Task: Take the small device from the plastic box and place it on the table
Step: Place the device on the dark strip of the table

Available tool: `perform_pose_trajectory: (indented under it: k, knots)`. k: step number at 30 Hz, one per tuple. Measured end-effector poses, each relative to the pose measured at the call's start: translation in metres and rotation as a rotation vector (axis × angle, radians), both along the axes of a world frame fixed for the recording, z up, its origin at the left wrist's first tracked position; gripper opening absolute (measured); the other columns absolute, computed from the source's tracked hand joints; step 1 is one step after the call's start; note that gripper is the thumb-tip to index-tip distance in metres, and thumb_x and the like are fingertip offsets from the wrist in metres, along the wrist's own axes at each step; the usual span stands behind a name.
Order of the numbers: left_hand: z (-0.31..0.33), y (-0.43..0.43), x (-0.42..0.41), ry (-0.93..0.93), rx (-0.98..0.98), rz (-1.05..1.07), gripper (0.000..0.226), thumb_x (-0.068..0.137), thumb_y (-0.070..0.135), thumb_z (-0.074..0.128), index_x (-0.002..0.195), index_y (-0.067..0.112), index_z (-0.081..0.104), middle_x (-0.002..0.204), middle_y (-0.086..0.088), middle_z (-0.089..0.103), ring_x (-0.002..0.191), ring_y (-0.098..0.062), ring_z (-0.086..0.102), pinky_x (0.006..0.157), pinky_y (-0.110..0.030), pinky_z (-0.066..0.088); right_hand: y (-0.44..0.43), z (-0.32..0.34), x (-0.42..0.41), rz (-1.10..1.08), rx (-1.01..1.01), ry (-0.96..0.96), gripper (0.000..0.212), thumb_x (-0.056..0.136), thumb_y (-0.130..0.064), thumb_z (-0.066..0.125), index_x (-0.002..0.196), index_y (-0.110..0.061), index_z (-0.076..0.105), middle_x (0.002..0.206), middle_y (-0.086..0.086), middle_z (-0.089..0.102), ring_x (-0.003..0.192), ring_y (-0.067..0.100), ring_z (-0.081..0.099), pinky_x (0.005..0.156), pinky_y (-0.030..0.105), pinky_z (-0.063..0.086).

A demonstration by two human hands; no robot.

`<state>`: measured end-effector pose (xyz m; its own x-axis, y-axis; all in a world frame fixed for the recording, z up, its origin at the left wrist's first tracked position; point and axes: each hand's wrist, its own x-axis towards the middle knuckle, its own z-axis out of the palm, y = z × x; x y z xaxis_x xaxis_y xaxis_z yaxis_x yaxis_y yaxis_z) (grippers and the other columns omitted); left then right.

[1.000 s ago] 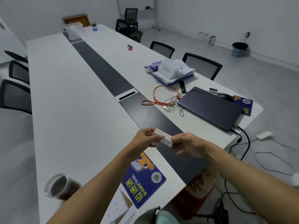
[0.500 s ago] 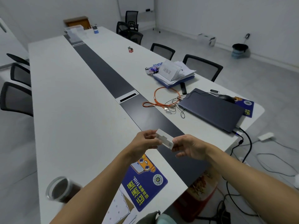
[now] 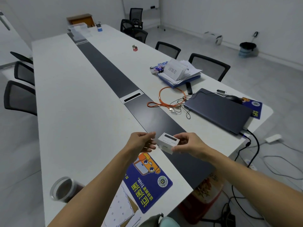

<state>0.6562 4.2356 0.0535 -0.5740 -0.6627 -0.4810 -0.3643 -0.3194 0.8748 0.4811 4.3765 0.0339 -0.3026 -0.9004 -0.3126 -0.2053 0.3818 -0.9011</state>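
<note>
A small white rectangular device (image 3: 168, 139) with a dark strip on its top face is held just above the near end of the long white table (image 3: 73, 112). Under it shows a second white piece, the plastic box (image 3: 166, 147). My right hand (image 3: 188, 144) grips both from the right side, thumb on top. My left hand (image 3: 141, 142) is curled at the left end of the device, thumb and fingers pinched towards it. Whether those fingertips touch it is not clear.
A blue cartoon mat (image 3: 147, 181) lies under my hands at the table's edge. A dark jar (image 3: 64, 189) stands near left. On the right side lie a closed laptop (image 3: 218, 110), an orange cable (image 3: 165, 99) and a paper stack (image 3: 178, 72). Chairs line both sides.
The white device has turned, so its top face with the dark strip now shows. It has shifted right into my right hand, and my left hand's fingers have drawn back to its left end.
</note>
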Motion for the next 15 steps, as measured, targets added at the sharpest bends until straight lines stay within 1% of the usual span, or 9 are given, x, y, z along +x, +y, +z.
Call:
perform_pose_trajectory:
  k: [1, 3, 5, 6, 8, 10, 11, 13, 15]
  knots:
    - [0.002, 0.0, 0.001, 0.0, 0.038, -0.035, 0.03, 0.091, 0.024, 0.063, 0.106, -0.001, 0.067, 0.084, -0.016, 0.07, 0.061, -0.018, 0.068, 0.057, -0.024, 0.057, -0.001, -0.001, 0.003, -0.004, -0.013, 0.05, 0.048, 0.073, -0.019, 0.085, 0.115, -0.018, 0.061, 0.103, -0.008, 0.063, 0.098, 0.015, 0.063, 0.073, 0.021, 0.058]
    - [0.001, 0.0, 0.003, -0.01, 0.069, -0.077, 0.028, 0.089, 0.019, 0.067, 0.107, -0.002, 0.067, 0.087, -0.017, 0.072, 0.059, -0.018, 0.07, 0.055, -0.022, 0.058, -0.005, -0.003, 0.007, -0.011, -0.026, 0.144, 0.063, 0.069, -0.021, 0.088, 0.124, -0.013, 0.058, 0.108, -0.007, 0.062, 0.099, 0.011, 0.062, 0.073, 0.018, 0.056]
    - [-0.002, -0.001, 0.005, -0.021, 0.065, -0.058, 0.027, 0.087, 0.013, 0.069, 0.107, -0.004, 0.066, 0.094, -0.019, 0.073, 0.062, -0.02, 0.072, 0.058, -0.022, 0.059, -0.008, -0.006, 0.011, 0.004, -0.027, 0.186, 0.071, 0.067, -0.024, 0.09, 0.128, -0.013, 0.055, 0.116, -0.002, 0.061, 0.104, 0.013, 0.061, 0.078, 0.02, 0.057]
    - [-0.004, -0.003, 0.007, -0.022, 0.069, -0.044, 0.025, 0.087, 0.011, 0.069, 0.107, -0.005, 0.066, 0.097, -0.02, 0.073, 0.065, -0.021, 0.072, 0.061, -0.024, 0.06, -0.01, -0.007, 0.012, 0.014, -0.018, 0.174, 0.071, 0.068, -0.025, 0.089, 0.128, -0.014, 0.055, 0.118, -0.002, 0.062, 0.106, 0.015, 0.062, 0.079, 0.021, 0.057]
    - [-0.006, -0.009, 0.013, -0.035, 0.081, -0.034, 0.021, 0.089, 0.008, 0.066, 0.105, -0.007, 0.066, 0.1, -0.021, 0.072, 0.071, -0.023, 0.073, 0.065, -0.026, 0.062, -0.013, -0.007, 0.014, 0.032, 0.004, 0.056, 0.057, 0.074, -0.023, 0.085, 0.124, -0.013, 0.058, 0.116, -0.001, 0.067, 0.105, 0.018, 0.065, 0.078, 0.023, 0.058]
    - [-0.009, -0.018, 0.022, -0.046, 0.104, -0.037, 0.015, 0.092, 0.006, 0.062, 0.1, -0.006, 0.067, 0.102, -0.018, 0.072, 0.079, -0.025, 0.072, 0.066, -0.027, 0.061, -0.016, -0.005, 0.015, 0.029, 0.031, -0.122, 0.037, 0.085, -0.02, 0.075, 0.118, -0.009, 0.063, 0.11, 0.002, 0.073, 0.099, 0.02, 0.07, 0.076, 0.025, 0.059]
    - [-0.01, -0.022, 0.026, -0.047, 0.117, -0.047, 0.014, 0.093, 0.006, 0.06, 0.099, -0.004, 0.067, 0.102, -0.017, 0.072, 0.082, -0.026, 0.07, 0.065, -0.026, 0.06, -0.018, -0.004, 0.015, 0.011, 0.044, -0.203, 0.031, 0.089, -0.019, 0.07, 0.117, -0.006, 0.065, 0.108, 0.004, 0.075, 0.096, 0.021, 0.072, 0.075, 0.027, 0.059]
    - [-0.012, -0.03, 0.035, -0.06, 0.114, -0.088, 0.015, 0.095, 0.009, 0.057, 0.1, 0.0, 0.067, 0.102, -0.014, 0.072, 0.087, -0.026, 0.068, 0.066, -0.026, 0.059, -0.024, -0.002, 0.017, -0.046, 0.073, -0.342, 0.027, 0.093, -0.017, 0.064, 0.117, -0.005, 0.065, 0.105, 0.009, 0.076, 0.089, 0.022, 0.073, 0.075, 0.029, 0.06]
    - [-0.014, -0.037, 0.041, -0.073, 0.087, -0.147, 0.016, 0.096, 0.012, 0.056, 0.102, 0.002, 0.067, 0.102, -0.012, 0.072, 0.086, -0.023, 0.068, 0.067, -0.025, 0.058, -0.03, 0.0, 0.021, -0.06, 0.11, -0.413, 0.027, 0.093, -0.017, 0.064, 0.117, -0.004, 0.065, 0.104, 0.013, 0.076, 0.086, 0.024, 0.073, 0.074, 0.031, 0.059]
